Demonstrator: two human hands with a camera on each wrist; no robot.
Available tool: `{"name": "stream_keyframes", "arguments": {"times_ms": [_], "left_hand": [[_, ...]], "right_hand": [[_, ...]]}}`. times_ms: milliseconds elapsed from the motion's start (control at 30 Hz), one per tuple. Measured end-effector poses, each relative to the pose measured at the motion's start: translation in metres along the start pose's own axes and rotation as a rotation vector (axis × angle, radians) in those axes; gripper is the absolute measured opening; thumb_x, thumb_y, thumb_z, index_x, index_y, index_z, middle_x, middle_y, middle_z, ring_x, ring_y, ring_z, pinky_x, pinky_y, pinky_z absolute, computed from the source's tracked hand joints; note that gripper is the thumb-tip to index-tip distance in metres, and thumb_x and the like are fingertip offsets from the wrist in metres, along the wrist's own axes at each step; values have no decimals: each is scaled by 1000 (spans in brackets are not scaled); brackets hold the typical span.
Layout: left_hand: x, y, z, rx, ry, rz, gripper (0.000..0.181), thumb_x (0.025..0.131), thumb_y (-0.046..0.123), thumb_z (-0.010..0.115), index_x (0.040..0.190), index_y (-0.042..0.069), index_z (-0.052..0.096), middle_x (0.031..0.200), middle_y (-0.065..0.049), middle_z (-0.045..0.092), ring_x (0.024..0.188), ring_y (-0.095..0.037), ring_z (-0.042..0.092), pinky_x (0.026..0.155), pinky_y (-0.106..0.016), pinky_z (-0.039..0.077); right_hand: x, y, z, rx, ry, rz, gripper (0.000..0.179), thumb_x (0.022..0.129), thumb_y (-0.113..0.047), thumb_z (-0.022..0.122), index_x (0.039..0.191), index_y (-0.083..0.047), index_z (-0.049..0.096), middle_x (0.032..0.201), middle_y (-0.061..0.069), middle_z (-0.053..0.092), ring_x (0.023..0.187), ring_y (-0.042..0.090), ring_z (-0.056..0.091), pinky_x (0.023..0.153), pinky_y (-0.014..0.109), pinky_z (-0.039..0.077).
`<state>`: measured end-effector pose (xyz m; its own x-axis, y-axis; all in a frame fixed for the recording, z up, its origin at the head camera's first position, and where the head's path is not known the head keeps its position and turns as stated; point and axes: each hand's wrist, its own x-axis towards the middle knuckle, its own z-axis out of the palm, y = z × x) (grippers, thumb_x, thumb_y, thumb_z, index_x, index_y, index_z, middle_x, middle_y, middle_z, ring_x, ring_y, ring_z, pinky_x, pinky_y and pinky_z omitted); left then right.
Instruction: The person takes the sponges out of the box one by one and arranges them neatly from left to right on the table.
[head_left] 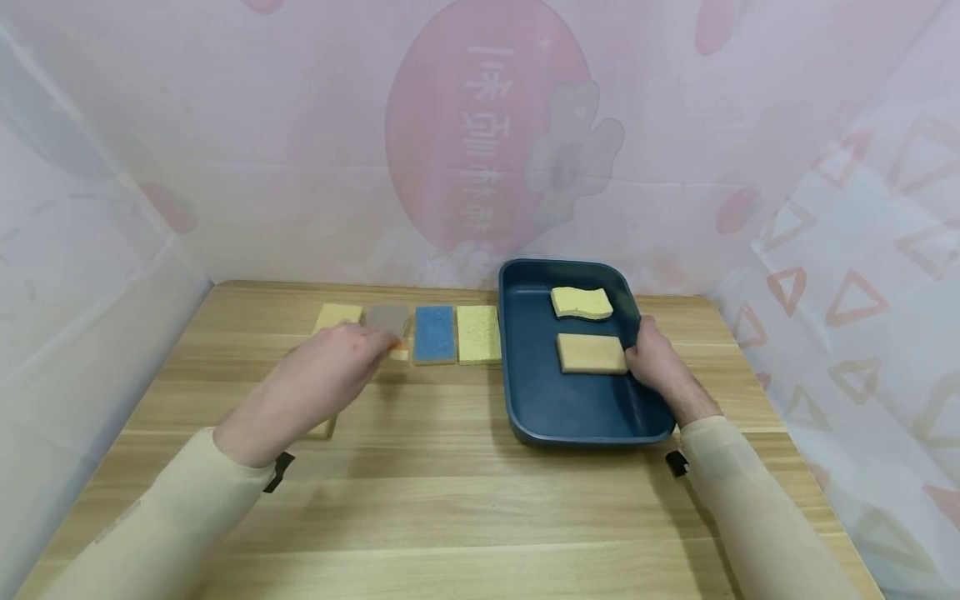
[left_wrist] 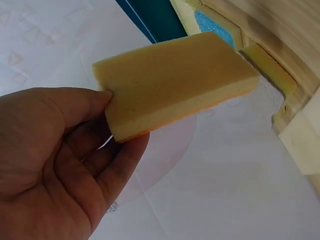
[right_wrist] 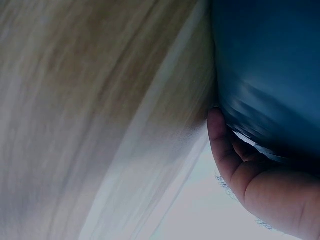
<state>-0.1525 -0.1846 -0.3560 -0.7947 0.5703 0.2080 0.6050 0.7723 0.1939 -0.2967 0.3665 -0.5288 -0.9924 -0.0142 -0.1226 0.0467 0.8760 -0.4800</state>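
My left hand (head_left: 333,358) is over the left part of the table, pinching a pale yellow sponge (left_wrist: 170,75) with an orange underside by one end, between thumb and fingers. From the head view most of that sponge is hidden behind the hand. At the right, my right hand (head_left: 660,358) grips the side of a dark blue rectangular basin (head_left: 540,408), thumb over the rim and fingers along the outer wall. Inside the basin lie a wavy yellow sponge (head_left: 581,302) and a tan rectangular sponge (head_left: 591,354).
Left of the basin, a row on the wooden table (head_left: 420,517) holds a yellow sponge (head_left: 478,335), a blue one (head_left: 435,335), a grey one (head_left: 386,319) and a pale yellow one (head_left: 337,314). Another sponge (head_left: 322,429) shows partly below my left wrist. Printed cloth surrounds the table.
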Motion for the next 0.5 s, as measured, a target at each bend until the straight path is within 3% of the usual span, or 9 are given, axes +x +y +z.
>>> {"name": "stream_keyframes", "arguments": {"times_ms": [133, 233, 500], "left_hand": [[-3, -4, -2, 11, -46, 4, 19, 109, -5, 76, 123, 5, 83, 102, -3, 87, 89, -20, 83, 85, -44, 73], [-6, -7, -2, 20, -63, 10, 22, 106, -7, 78, 123, 6, 83, 98, -1, 86, 85, -16, 81, 80, -42, 72], [-10, -15, 4, 41, -86, 1, 21, 108, -6, 76, 124, 5, 83, 103, -7, 88, 88, -22, 84, 77, -44, 72]], "right_hand": [[14, 18, 9, 1, 6, -5, 82, 106, -8, 51, 176, 16, 16, 159, 52, 56, 139, 58, 69, 109, 70, 62], [15, 20, 9, 9, 0, -7, 82, 106, -9, 50, 176, 16, 15, 161, 52, 54, 140, 58, 67, 110, 71, 62], [-23, -27, -14, 28, -9, -9, 77, 107, -7, 51, 173, 17, 20, 159, 53, 54, 137, 56, 68, 110, 66, 63]]}}
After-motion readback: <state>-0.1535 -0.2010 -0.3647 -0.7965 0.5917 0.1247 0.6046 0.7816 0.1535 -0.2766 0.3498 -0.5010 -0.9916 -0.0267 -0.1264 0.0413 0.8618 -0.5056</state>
